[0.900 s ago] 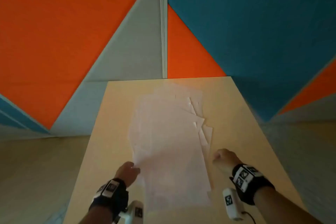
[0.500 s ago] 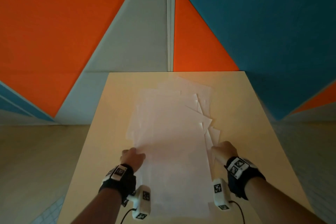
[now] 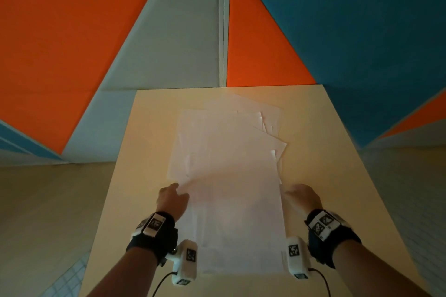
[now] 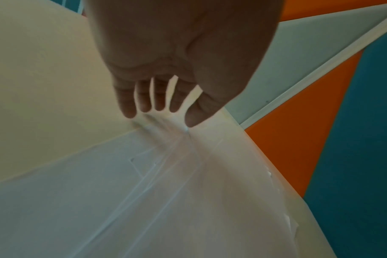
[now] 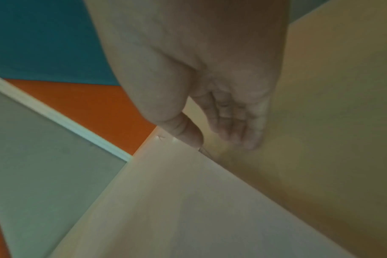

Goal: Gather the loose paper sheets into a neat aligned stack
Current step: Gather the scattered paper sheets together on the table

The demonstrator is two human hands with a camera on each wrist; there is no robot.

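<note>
Several white paper sheets [image 3: 231,176] lie overlapped in a long pile down the middle of the pale wooden table [image 3: 149,128], with corners fanned out at the far right. My left hand [image 3: 173,194] is at the pile's left edge. In the left wrist view its fingers [image 4: 130,108] are straight and spread, tips touching the sheets [image 4: 144,200]. My right hand [image 3: 300,195] is at the pile's right edge. In the right wrist view its thumb [image 5: 190,134] touches the paper's edge [image 5: 177,200], while the straight fingers reach down to the table beside it.
Bare tabletop [image 3: 325,152] runs along both sides of the pile. The table's far edge meets a wall of orange [image 3: 60,43], grey and teal [image 3: 362,31] panels. Light floor [image 3: 36,224] lies on both sides.
Both hands have moved forward along the pile's sides and closed in on its edges. The right hand has gone from curled to flat. The fanned sheets on the right stick out less.
</note>
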